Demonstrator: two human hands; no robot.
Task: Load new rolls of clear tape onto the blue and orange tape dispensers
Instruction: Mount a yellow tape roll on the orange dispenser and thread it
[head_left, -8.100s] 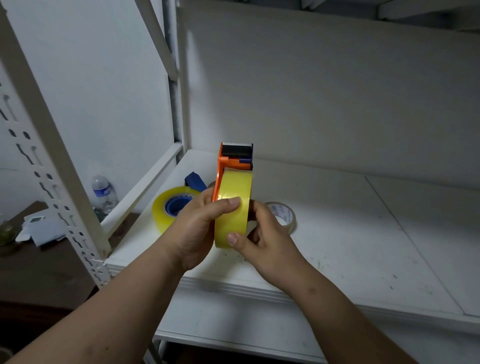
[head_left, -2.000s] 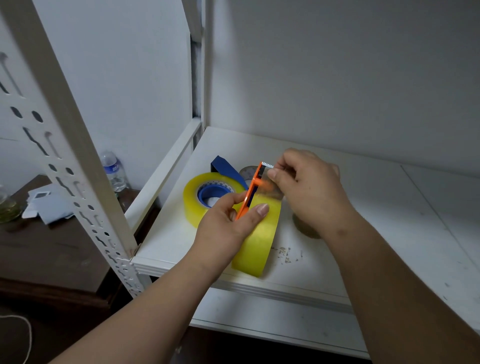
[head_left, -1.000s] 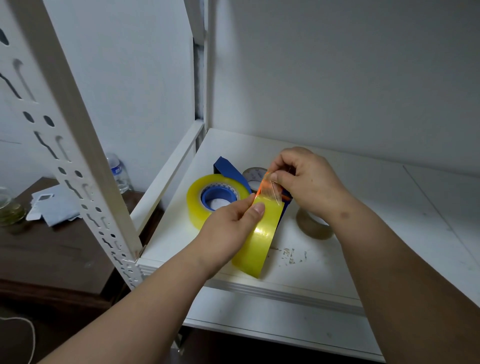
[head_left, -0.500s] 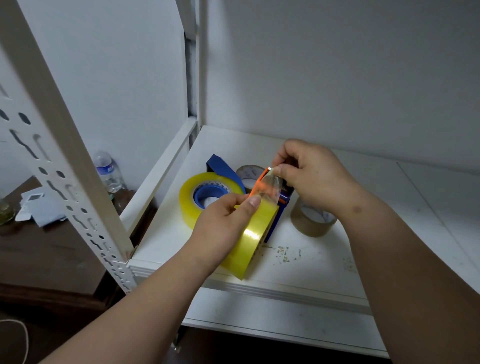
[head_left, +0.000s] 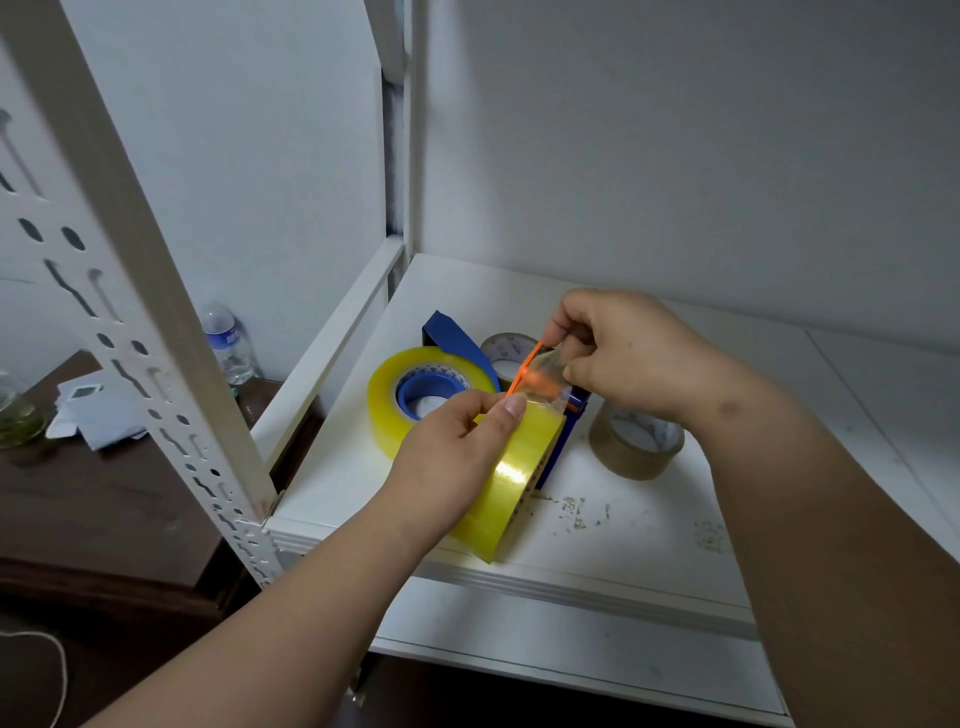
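Note:
My left hand (head_left: 452, 457) grips the orange tape dispenser (head_left: 527, 366) with a yellowish clear tape roll (head_left: 511, 483) mounted on it, held on edge above the white shelf (head_left: 649, 525). My right hand (head_left: 628, 358) pinches the loose end of the tape (head_left: 548, 371) at the dispenser's head. Behind them the blue tape dispenser (head_left: 449, 338) lies on the shelf with its own clear roll (head_left: 384, 400) on its blue hub.
An empty brown tape core (head_left: 636, 444) lies on the shelf to the right, and another core (head_left: 506, 351) sits behind the dispensers. A slotted white upright (head_left: 130, 291) stands at the left. A water bottle (head_left: 226, 345) and papers (head_left: 98, 410) rest on a dark table below.
My right hand has drawn the tape end up across the orange dispenser's head. The view has shifted slightly, and the brown core at the right has come out from behind my right hand.

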